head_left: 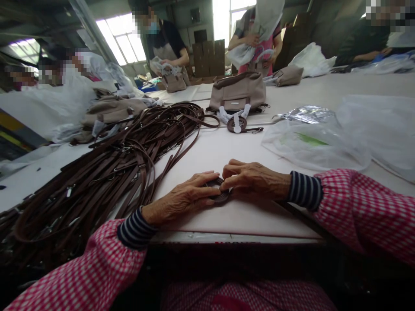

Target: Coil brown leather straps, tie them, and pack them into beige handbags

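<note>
Here, a dark-brown coiled leather strap lies near the front edge of the pale flat worktable. The left hand and right hand clasp it with their fingertips. Winding appears to be in hand, and continuing calls for a tight coil.

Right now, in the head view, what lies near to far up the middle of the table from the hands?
Left hand and right hand pinching a coiled brown strap → second coiled strap with white wrapping → taupe handbag → stacked cardboard boxes.
</note>
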